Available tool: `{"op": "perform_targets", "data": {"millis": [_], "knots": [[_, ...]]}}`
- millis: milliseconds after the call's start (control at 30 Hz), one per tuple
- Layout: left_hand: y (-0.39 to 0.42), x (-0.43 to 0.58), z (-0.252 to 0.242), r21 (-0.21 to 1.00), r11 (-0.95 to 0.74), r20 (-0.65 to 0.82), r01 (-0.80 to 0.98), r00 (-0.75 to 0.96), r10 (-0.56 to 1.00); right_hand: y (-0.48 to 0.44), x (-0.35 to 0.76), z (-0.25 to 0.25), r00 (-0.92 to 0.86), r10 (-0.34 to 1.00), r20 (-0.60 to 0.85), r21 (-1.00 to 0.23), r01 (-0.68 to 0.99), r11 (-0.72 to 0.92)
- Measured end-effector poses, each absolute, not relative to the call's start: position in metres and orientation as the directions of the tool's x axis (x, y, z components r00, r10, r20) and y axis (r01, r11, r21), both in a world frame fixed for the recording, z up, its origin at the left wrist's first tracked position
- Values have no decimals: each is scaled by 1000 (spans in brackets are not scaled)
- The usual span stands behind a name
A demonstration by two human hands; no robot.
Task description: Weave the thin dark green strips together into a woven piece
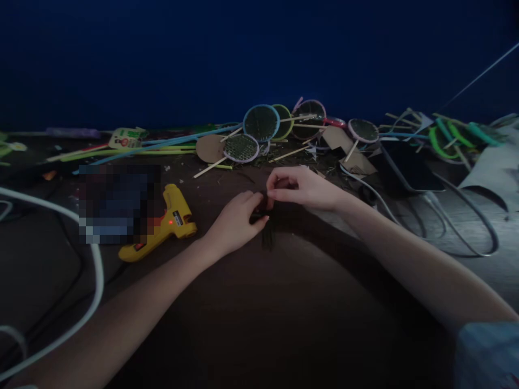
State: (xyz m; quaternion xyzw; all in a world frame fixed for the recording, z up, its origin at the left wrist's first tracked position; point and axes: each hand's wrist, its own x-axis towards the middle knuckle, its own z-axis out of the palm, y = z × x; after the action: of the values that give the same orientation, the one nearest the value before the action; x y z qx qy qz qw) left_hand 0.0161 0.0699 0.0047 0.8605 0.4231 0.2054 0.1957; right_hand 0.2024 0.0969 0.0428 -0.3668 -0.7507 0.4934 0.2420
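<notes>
A person's left hand (239,222) and right hand (302,188) meet, fingers bent, at dark green strands (267,234) over the worktop (251,308); which hand grips them cannot be told; a yellow glue gun (173,216) lies to the left; a blue-rimmed disc (261,123) lies among sticks (208,168) beyond.

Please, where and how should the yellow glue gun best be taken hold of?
Probably by the handle, from the near side: the glue gun lies on its side, and the slim handle points to the person's near left. Better avoid the wider body; the small red light glows, so parts may be hot.
</notes>
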Motion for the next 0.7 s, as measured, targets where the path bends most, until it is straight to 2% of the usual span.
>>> {"op": "perform_targets", "data": {"millis": [100, 200, 400, 567, 700], "knots": [[70, 16, 5, 507, -560, 171, 655, 560, 810, 98, 202, 44, -544, 839, 19, -911, 337, 239], [69, 17, 7, 514, -558, 164, 651, 565, 809, 99, 203, 43, -441, 897, 18, -859, 452, 239], [69, 17, 7, 500, -569, 168, 653, 571, 803, 101, 205, 44, -395, 902, -175, -675, 715, 182], [69, 16, 6, 506, -571, 163, 646, 578, 799, 103, 207, 48, -240, 951, -194, -524, 845, 106], [69, 16, 5, 498, -583, 173, 643, 585, 793, 105, 211, 49, -311, 906, -289, -450, 879, 158]]}}
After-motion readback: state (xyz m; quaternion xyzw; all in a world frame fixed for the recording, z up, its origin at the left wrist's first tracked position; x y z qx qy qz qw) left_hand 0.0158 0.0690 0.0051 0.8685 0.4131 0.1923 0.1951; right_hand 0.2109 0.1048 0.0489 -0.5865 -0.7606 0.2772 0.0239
